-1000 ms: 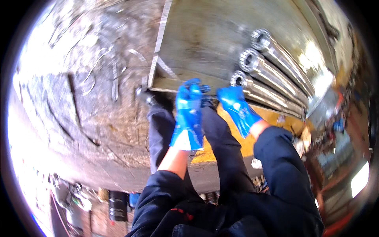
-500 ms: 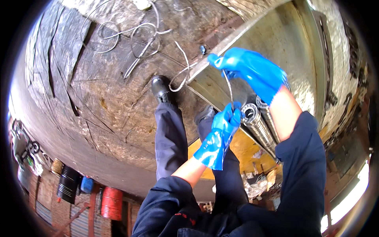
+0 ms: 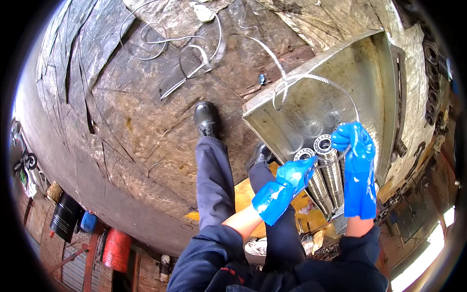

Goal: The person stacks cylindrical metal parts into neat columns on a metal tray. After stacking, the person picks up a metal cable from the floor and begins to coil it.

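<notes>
Wearing a blue rubber glove, my right hand (image 3: 356, 141) is closed around a steel wire rope (image 3: 316, 77) at the tray's right side. From this hand the rope arches up and left over the tray's rim. My left hand (image 3: 294, 176), gloved the same way, has its fingers pressed together beside the open end of the left stack of steel bearing rings (image 3: 318, 190). What its fingers hold, if anything, is hidden. A second ring stack (image 3: 332, 168) lies alongside, with more rings partly behind my right hand. The stacks rest in a sloping metal tray (image 3: 360, 63).
Loose coils of wire (image 3: 168, 40) lie on the worn, dirty floor covering at the upper left. My black shoe (image 3: 206, 117) stands left of the tray. Black (image 3: 69, 216) and red drums (image 3: 116, 249) are at the lower left. More dark rings (image 3: 431, 73) line the right.
My right hand has moved down and right from above the tray's left rim, drawing the wire rope across the tray. My left hand has shifted slightly right and down, to the left stack.
</notes>
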`<state>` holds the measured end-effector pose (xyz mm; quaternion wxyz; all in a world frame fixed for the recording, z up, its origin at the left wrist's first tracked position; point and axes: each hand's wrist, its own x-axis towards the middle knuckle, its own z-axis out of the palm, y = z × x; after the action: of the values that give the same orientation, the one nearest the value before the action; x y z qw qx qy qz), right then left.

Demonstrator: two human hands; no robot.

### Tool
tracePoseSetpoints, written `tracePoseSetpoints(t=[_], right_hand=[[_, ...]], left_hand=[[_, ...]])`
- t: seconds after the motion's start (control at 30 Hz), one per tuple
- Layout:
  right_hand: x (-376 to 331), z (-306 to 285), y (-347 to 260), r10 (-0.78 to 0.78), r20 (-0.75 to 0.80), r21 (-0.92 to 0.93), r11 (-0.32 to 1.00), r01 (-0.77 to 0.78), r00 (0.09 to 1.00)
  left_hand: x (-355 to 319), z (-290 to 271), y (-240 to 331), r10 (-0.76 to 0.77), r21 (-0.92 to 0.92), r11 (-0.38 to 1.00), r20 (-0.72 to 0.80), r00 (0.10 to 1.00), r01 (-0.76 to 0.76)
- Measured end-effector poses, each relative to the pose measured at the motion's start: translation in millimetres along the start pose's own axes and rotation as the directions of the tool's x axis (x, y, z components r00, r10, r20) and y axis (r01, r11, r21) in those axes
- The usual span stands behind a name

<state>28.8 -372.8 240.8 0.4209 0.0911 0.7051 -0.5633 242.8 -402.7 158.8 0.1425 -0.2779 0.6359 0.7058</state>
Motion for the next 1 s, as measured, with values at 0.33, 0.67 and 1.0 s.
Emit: tracePoseSetpoints(t=[0.33,0.67,1.0], right_hand=[[-6,-125,125,0.128,-0.502,-0.781,0.359,-0.512,0.855],[209,151,-49,-0.395,0.449,-0.845,0.106,0.525,0.802],[349,240,45,0.341,0.223,-0.818,0.574,-0.015,0.913]], left_hand=[[10,3,-23,-0.340,0.413,0.856,-0.006,0.940,0.312],[14,-38,-25,-0.445,0.173,0.883,0.008,0.895,0.437],[11,-52,-44,-0.633,0.089,0.773,0.149,0.759,0.628]])
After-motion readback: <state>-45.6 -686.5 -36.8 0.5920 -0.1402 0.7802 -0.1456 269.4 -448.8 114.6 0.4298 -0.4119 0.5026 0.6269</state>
